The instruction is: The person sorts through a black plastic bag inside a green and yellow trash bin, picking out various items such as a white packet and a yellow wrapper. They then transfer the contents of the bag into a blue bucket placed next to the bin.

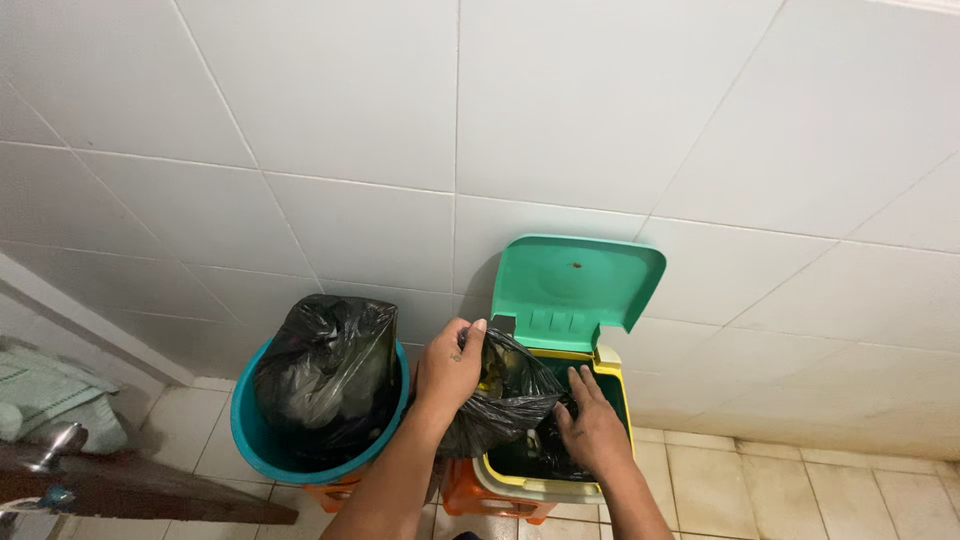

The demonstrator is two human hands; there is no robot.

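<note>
My left hand point(447, 368) grips the gathered top of a black bag point(500, 400) over the open yellow bin point(610, 372), my right hand point(592, 428) lies flat inside it, while the teal bucket point(250, 432) alongside holds another black bag point(325, 365).

Two bins on a tiled floor
On the pale tiled floor point(780, 490), the teal bucket point(250, 440) stands just left of the lidded bin point(520, 485).
</note>
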